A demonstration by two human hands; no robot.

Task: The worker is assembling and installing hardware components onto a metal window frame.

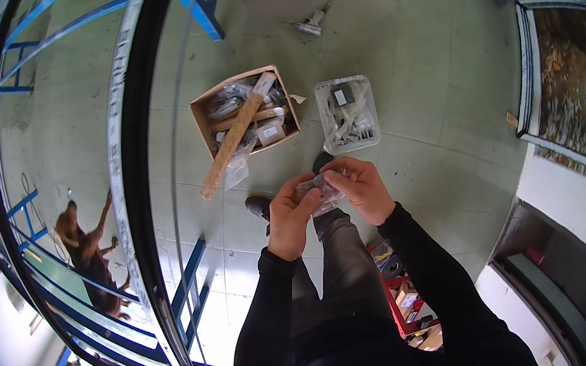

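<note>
Both our hands are together in front of us: left hand (287,217) and right hand (362,189) pinch a crumpled clear plastic packet (327,199) between thumbs and fingers. Contents unclear; film and fingers hide them.

Risks, as we judge them. If we pull the film hard, it may tear suddenly and spill whatever is inside. Small pieces could drop to the tiled floor (418,174) beneath the hands, by our shoe (259,206), or bounce into the open plastic bin (373,115) just beyond the right hand and mix with its bagged parts. Ahead-left of the hands, a long cardboard strip (232,145) lies across the carton (287,100), overhanging its near edge; a knock from our foot could tip it off.
</note>
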